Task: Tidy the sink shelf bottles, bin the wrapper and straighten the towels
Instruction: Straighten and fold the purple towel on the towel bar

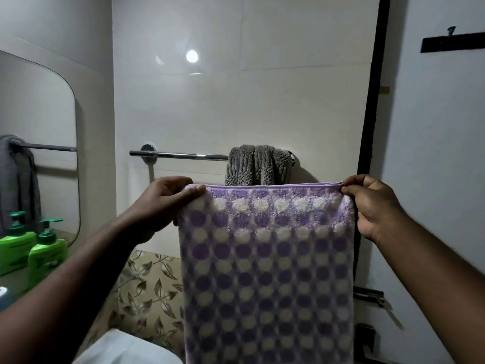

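I hold a purple towel with white and violet dots (267,271) up in front of me by its top edge. My left hand (168,203) pinches the top left corner and my right hand (372,206) pinches the top right corner, so the towel hangs flat. Behind it a chrome towel rail (178,155) is fixed to the white wall. A grey ribbed towel (258,165) hangs bunched at the rail's right end. Two green pump bottles (46,250) stand at the far left by the mirror.
A mirror (36,143) on the left wall reflects the rail and grey towel. A white toilet lid (126,348) sits below left, with leaf-patterned tiles behind. A dark door frame (372,127) runs down the right, and a black hook strip (451,42) is mounted high on the right.
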`<action>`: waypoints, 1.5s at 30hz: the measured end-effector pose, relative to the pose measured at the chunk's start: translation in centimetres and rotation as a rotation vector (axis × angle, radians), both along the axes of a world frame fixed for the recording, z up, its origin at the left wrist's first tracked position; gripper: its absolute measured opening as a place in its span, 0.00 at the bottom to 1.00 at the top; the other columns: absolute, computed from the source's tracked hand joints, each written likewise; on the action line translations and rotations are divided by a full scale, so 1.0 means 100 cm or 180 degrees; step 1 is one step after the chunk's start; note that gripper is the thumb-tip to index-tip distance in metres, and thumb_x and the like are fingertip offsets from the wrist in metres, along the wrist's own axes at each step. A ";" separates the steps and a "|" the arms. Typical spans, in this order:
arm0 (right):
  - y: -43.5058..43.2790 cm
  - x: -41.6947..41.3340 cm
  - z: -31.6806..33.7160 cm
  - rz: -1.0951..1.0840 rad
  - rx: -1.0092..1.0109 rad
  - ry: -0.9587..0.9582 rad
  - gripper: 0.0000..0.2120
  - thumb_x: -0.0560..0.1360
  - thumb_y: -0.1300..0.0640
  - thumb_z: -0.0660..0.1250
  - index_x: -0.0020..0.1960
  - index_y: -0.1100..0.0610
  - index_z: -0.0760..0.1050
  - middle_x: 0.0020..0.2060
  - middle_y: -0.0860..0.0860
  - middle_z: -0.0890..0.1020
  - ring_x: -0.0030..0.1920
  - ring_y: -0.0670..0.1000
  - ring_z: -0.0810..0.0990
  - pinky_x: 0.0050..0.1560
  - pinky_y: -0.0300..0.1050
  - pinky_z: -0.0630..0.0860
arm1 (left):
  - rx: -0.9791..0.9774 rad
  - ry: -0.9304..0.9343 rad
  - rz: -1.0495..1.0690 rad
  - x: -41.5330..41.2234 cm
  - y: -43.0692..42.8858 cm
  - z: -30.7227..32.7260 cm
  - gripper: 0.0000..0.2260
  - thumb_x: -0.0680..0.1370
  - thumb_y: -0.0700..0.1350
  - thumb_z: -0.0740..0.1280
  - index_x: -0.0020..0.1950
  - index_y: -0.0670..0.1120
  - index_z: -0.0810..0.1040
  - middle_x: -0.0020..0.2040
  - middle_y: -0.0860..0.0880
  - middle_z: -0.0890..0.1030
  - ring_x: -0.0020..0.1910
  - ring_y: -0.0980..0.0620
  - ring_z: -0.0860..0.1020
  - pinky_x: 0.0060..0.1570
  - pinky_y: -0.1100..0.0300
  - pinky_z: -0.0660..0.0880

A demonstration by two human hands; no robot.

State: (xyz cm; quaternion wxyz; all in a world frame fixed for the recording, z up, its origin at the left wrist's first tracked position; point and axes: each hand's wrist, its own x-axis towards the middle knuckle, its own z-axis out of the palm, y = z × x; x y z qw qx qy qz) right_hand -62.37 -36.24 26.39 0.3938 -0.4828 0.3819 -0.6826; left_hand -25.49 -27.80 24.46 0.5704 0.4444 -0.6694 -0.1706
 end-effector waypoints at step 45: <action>0.046 0.091 -0.007 0.0537 -0.0629 0.0082 0.18 0.81 0.47 0.65 0.66 0.54 0.67 0.55 0.54 0.82 0.55 0.55 0.83 0.58 0.61 0.80 | -0.0695 -0.3157 0.1682 -0.127 0.011 0.124 0.22 0.73 0.70 0.66 0.49 0.52 0.83 0.38 0.53 0.81 0.38 0.58 0.78 0.37 0.56 0.73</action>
